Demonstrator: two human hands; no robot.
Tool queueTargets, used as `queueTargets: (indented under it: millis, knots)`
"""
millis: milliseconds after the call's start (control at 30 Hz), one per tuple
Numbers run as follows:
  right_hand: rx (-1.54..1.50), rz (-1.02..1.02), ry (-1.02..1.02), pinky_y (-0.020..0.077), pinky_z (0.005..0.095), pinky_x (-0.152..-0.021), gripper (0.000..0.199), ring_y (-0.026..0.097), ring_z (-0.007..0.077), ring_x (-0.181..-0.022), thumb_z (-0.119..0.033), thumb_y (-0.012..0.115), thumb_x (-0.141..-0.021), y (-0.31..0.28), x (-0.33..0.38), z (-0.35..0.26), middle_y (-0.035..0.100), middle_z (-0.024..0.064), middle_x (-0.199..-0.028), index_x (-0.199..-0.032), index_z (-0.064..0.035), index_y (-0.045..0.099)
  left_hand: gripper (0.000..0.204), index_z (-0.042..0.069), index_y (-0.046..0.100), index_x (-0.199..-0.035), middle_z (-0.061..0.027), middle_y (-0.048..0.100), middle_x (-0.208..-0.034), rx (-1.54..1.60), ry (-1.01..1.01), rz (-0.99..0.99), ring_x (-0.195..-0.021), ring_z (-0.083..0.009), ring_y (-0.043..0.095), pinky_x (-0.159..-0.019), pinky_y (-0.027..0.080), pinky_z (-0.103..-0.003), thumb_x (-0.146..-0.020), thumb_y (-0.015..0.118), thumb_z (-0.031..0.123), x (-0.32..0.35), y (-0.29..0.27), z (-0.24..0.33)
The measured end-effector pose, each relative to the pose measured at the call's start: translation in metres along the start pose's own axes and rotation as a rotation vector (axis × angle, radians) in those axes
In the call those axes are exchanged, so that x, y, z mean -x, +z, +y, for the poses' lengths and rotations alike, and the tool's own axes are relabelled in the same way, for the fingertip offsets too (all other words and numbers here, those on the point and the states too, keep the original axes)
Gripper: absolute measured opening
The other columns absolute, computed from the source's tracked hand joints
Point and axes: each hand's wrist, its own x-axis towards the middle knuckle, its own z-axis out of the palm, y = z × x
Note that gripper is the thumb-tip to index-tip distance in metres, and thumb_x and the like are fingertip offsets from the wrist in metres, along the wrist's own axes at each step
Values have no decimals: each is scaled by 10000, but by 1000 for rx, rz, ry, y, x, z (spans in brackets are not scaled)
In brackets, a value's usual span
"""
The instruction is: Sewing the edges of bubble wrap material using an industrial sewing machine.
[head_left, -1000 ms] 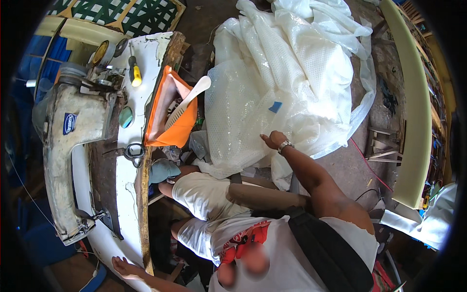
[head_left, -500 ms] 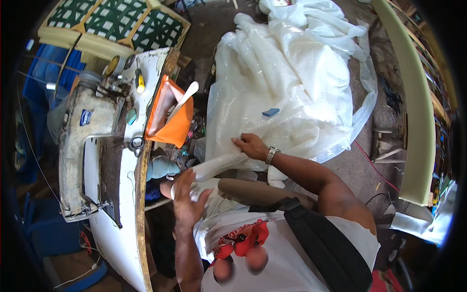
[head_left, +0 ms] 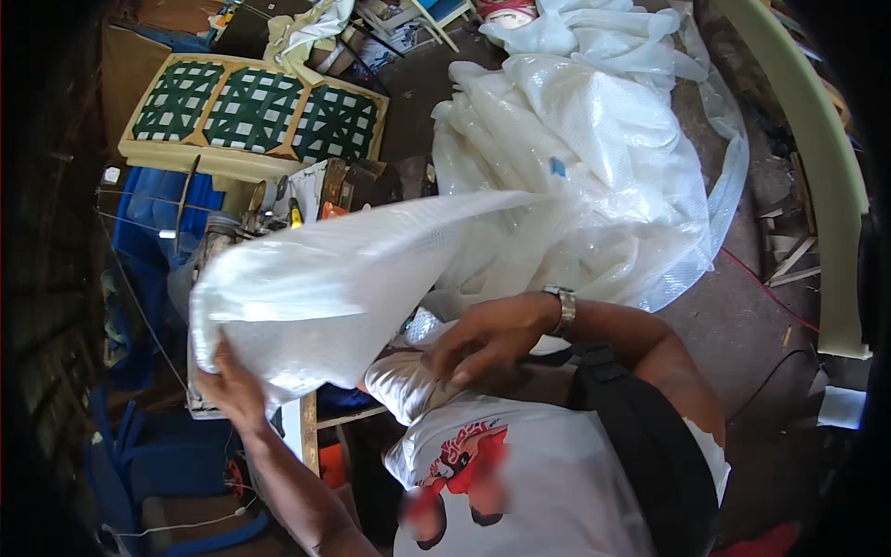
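Bubble wrap [head_left: 316, 278] stretches over worktop [head_left: 294, 429], bulk lying right of it. Left hand [head_left: 236, 388]: fingers clutch near edge. Right hand [head_left: 497, 339], right of worktop: fingers half-curled, grasp unclear. Yellow-handled tool [head_left: 295, 215] on worktop could snag, tear sheet.

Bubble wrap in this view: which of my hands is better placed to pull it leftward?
Probably your left hand: it already grips the raised bubble wrap near its left end. Your right hand seems empty, farther right.
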Motion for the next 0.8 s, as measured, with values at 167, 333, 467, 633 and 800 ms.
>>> queueTargets:
  millis: [167, 333, 467, 633, 800]
  knots:
    - [356, 288, 502, 525, 382, -914, 504, 670, 233, -1082, -422, 695, -952, -7, 48, 133, 714, 161, -1165, -1242, -11, 657, 686, -103, 648, -1249, -202, 714, -1101, 93, -374, 168, -958, -256, 686, -852, 533, -389, -983, 614, 528, -30, -30, 34]
    - [-321, 869, 468, 491, 468, -1035, 1138, 543, 396, -1311, -445, 869, -778, -13, 56, 159, 419, 300, -1525, -1562, 65, 221, 704, -45, 568, -1368, -159, 690, -1211, 293, -602, 22, -1018, -256, 692, -887, 546, -393, -998, 577, 554, -34, -55, -20]
    - [74, 1133, 347, 476, 436, -1065, 1083, 565, 336, -1290, -418, 869, -786, -63, 35, 186, 440, 257, -1521, -1554, 43, 263, 705, 7, 444, -1499, -117, 625, -1355, 625, -555, -176, -1133, -219, 664, -913, 565, -389, -1045, 493, 544, -22, -67, -72]
    - [-539, 1004, 16, 486, 404, -1044, 712, 631, 238, -1168, -307, 815, -866, -110, 2, 140, 630, 129, -1331, -1428, 10, 512, 764, 15, 398, -1530, -114, 592, -1390, 781, -436, -325, -1214, -254, 614, -1063, 467, -413, -1051, 426, 610, -8, -62, -57]
    - [341, 1343, -99, 521, 307, -733, 433, 656, 117, -788, -434, 737, -935, -185, -11, -22, 743, 43, -904, -1083, -27, 748, 514, -37, 646, -1263, -78, 683, -1107, 377, -466, -483, -991, -130, 591, -893, 470, -291, -1007, 666, 409, 3, -65, -56]
